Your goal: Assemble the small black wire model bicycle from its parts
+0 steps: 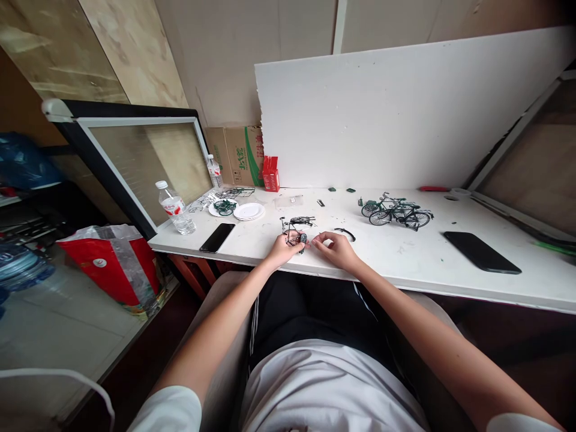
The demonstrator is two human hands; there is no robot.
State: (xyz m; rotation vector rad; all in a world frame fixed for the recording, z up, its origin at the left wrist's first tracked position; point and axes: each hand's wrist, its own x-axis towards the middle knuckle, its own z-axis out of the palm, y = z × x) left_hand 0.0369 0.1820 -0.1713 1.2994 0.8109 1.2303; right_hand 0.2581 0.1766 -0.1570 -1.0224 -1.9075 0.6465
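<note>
And in close, over the near edge of the desk [387, 258]: a dark toy frame [303, 238], low in the left hand [281, 251], thumb and fingers gripping its lower part. Looks very light, probably stiff plastic or thin metal, all slim bars, likely quick to bend or snap under a hard squeeze. Best taken by the thicker middle, softly, clear of the spindly ends. Not much slip to fear, judging by so many edges for a fingertip.

Just beside it, the right hand [336, 248], thumb and forefinger curled in a narrow pinch, tips near the frame; cannot tell about a tiny part between them. Just beyond, a black curved strip [345, 232]. Farther right, well apart, toy bikes [396, 214], then a phone [482, 252]. Out left, a second phone [218, 237], white plates [249, 211], a bottle [175, 210].
</note>
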